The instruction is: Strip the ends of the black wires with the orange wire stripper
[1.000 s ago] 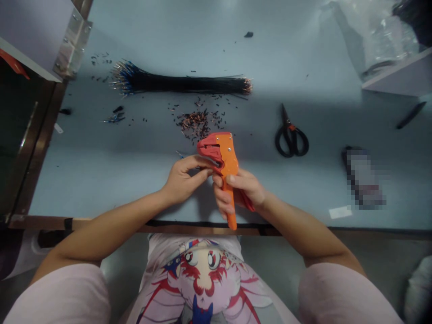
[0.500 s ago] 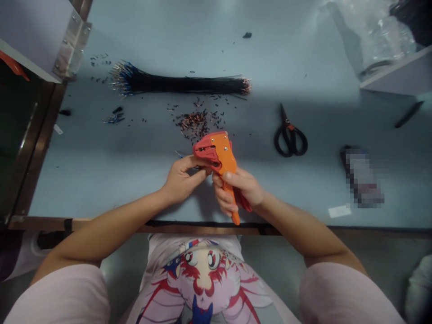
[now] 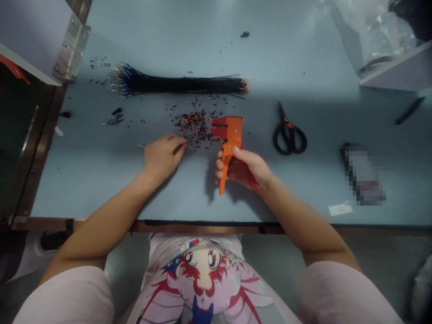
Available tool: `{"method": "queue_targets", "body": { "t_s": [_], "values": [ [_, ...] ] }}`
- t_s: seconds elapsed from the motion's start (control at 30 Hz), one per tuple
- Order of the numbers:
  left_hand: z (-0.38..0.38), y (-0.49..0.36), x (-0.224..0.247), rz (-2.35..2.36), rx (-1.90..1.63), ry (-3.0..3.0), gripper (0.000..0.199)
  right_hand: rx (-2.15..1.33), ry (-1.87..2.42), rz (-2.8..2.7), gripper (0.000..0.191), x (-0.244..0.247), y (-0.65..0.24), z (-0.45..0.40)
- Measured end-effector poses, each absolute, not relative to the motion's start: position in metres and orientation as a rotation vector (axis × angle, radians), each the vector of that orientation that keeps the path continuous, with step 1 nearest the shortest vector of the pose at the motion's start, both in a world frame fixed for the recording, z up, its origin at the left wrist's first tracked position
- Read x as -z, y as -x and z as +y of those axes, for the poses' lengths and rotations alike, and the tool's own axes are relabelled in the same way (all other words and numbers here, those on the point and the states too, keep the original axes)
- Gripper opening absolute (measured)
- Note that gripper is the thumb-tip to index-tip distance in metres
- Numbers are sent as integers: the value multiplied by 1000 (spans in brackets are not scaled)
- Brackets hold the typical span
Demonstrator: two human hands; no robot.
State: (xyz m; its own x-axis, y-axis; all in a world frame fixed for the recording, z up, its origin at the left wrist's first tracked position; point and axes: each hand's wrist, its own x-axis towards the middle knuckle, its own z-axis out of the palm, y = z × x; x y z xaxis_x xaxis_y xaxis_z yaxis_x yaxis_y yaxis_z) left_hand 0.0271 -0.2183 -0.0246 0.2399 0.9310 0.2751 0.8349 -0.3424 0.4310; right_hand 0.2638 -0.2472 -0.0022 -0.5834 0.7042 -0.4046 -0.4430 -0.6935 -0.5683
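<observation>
My left hand point(image 3: 161, 157) is pinched round a thin black wire point(image 3: 185, 142); one end shows past my fingertips and a bluish tip sticks out behind the hand. In my right hand point(image 3: 252, 167) are orange and red wire strippers point(image 3: 233, 131), held upright with the jaws pointing left. The two hands are apart. Between and beyond them lies a scattered pile of insulation bits and copper scraps point(image 3: 195, 125). Farther back, a bundle of black wires point(image 3: 182, 84) lies sideways, blue and metal tips at its left, bare copper ends at its right.
Black-handled scissors point(image 3: 289, 135) lie right of the strippers. A blurred phone-like object point(image 3: 364, 175) and a white label point(image 3: 340, 209) are at the right, with a dark pen-like object point(image 3: 410, 110) behind. Several blue-tipped pieces point(image 3: 114, 119) lie at the left. Clear plastic bags point(image 3: 388, 36) fill the back right corner.
My left hand has moved left and away from the stripper jaws with the wire. The strippers have risen slightly up and to the right in my right hand.
</observation>
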Motion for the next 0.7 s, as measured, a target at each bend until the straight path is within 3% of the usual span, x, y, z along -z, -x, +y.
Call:
{"method": "queue_targets", "body": {
  "t_s": [0.3,0.5,0.7],
  "values": [
    [-213,-21,18,1695,-958,-2122,21,-2172,871,-511,30,8,-260,-247],
    [-217,-29,15,1552,-1084,-1804,8,-2119,1016,-662,35,5,-259,-252],
    [-219,-29,12,1523,-1241,-1845,3,-2044,1170,-931,30,-4,-255,-259]
  ]
}}
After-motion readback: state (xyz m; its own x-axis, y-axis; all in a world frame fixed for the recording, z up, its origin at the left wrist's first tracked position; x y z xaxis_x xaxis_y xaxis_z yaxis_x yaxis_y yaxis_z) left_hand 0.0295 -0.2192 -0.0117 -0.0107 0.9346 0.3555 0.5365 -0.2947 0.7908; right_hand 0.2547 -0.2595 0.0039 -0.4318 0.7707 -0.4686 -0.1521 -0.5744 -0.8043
